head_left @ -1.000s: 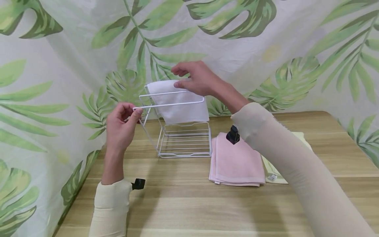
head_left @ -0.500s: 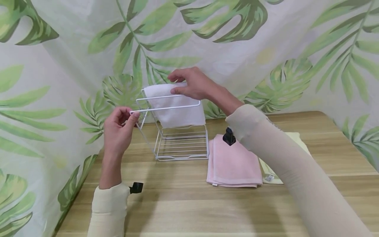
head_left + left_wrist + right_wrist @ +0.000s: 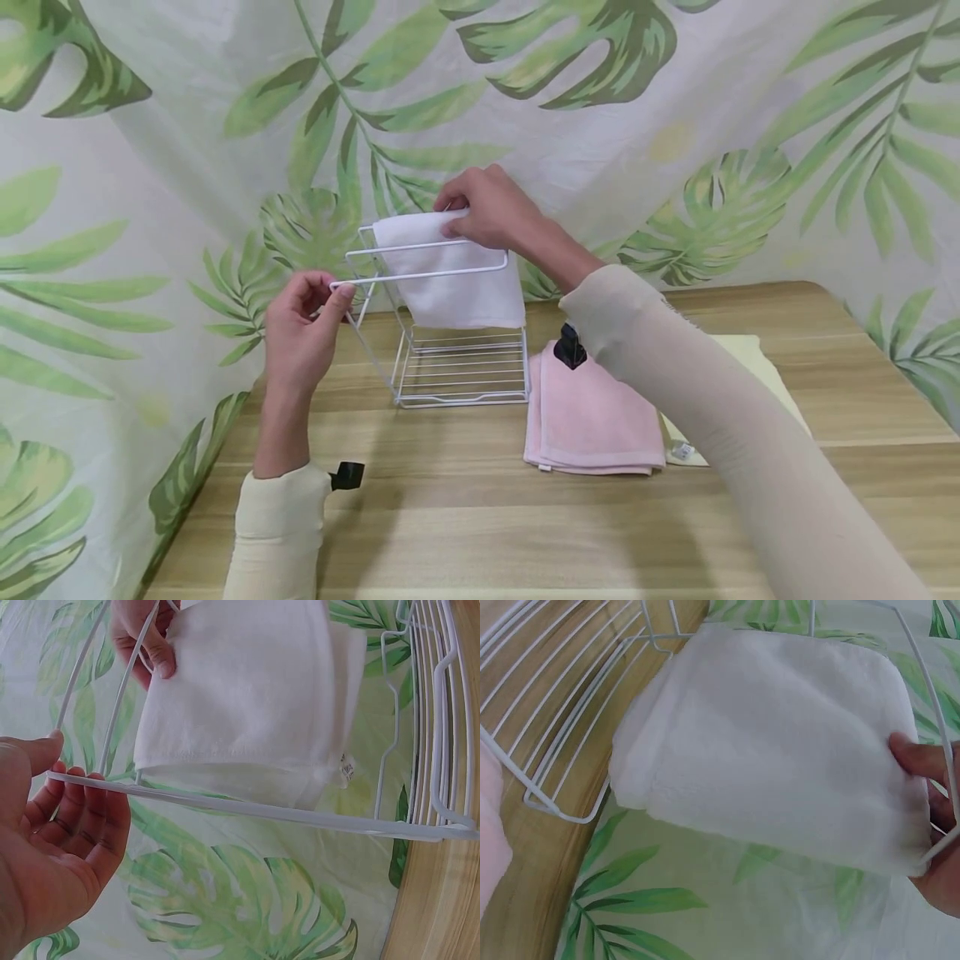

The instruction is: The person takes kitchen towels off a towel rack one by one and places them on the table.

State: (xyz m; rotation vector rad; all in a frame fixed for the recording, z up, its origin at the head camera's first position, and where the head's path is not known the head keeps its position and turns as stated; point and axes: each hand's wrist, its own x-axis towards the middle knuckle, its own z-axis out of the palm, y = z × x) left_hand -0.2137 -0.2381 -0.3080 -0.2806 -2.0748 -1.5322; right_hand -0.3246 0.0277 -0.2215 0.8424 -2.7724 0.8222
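Head view shows the left hand pinching the near-left end of the thin white wire rack as before, while the right hand has closed its fingers onto the folded white towel, drawing its top edge tighter over the rail. Soft, nubbly terry hangs from smooth coated wire; a pink towel lies folded right on the wood-grain worktop.

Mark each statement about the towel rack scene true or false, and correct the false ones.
1. The right hand pinches the white towel draped over the wire rack. True.
2. The left hand lies flat on the table. False: it grips the rack's front bar.
3. A pink towel lies folded right of the rack. True.
4. The pink towel hangs on the rack. False: it lies on the table.
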